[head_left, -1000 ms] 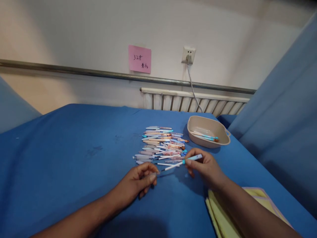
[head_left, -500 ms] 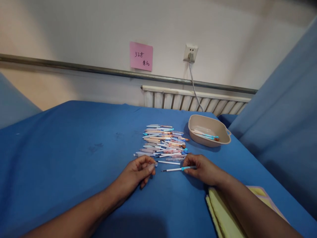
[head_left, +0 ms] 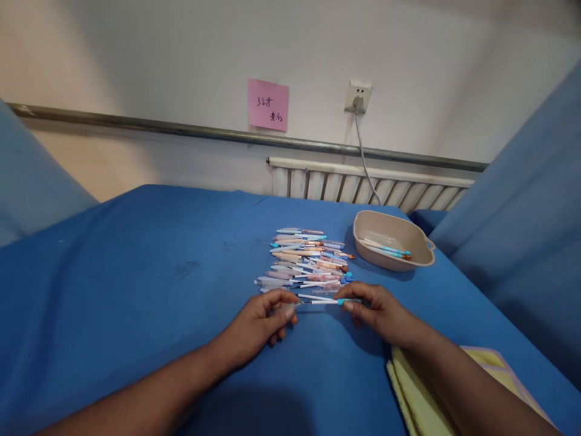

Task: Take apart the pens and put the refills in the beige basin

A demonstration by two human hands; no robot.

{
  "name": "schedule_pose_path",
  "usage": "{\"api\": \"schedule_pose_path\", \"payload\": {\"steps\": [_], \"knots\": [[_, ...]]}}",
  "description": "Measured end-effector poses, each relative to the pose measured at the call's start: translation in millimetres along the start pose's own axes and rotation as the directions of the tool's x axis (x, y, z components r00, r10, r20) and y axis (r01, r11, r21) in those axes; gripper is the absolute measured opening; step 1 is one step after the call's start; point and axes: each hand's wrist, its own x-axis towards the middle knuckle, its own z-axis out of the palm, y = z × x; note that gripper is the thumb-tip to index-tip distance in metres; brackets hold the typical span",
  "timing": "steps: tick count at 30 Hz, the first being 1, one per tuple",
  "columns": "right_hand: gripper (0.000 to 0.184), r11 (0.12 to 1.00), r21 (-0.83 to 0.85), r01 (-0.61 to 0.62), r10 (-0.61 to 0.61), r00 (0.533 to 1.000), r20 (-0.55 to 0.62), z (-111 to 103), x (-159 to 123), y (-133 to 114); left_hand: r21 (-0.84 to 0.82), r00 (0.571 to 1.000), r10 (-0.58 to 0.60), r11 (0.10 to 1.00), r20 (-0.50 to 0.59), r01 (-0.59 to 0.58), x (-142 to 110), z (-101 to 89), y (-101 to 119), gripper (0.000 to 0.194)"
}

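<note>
White and turquoise, a slim pen part [head_left: 324,302] runs left from your right hand [head_left: 381,312], whose thumb and fingers are clamped on its turquoise end. Its tip points at your left hand [head_left: 267,320], which pinches a small clear piece [head_left: 297,304] between thumb and forefinger; you cannot tell here whether tip and piece touch. The pen part thus spans the gap between your hands. Just on its far side lies a white stick [head_left: 313,297]. Farther off, many pens [head_left: 290,257] lie in stacked rows on the blue-covered counter [head_left: 136,290]. To their right stands a tan basin [head_left: 381,261] with a few turquoise-ended pens [head_left: 390,249] inside. Near right, a yellow cloth [head_left: 420,387] lies under your right forearm.
</note>
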Motion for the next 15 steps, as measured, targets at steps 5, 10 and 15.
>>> {"api": "schedule_pose_path", "payload": {"steps": [5, 10, 15], "knots": [[0.017, 0.993, -0.095, 0.069, -0.069, 0.998, -0.004, 2.1, -0.6, -2.8, 0.018, 0.999, -0.017, 1.000, 0.044, 0.016, -2.0, -0.9, 0.3, 0.037], [0.016, 0.997, -0.059, 0.042, -0.043, 0.999, -0.006, 3.2, -0.2, -1.4, 0.056, 0.998, 0.018, 0.998, 0.056, -0.021, -2.8, 0.4, -0.5, 0.030], [0.021, 0.990, 0.131, -0.056, 0.057, 0.998, -0.003, 2.1, 0.2, 7.6, 0.111, 0.996, 0.081, 0.991, -0.027, -0.078, -4.2, 0.5, 0.6, 0.019]]}}
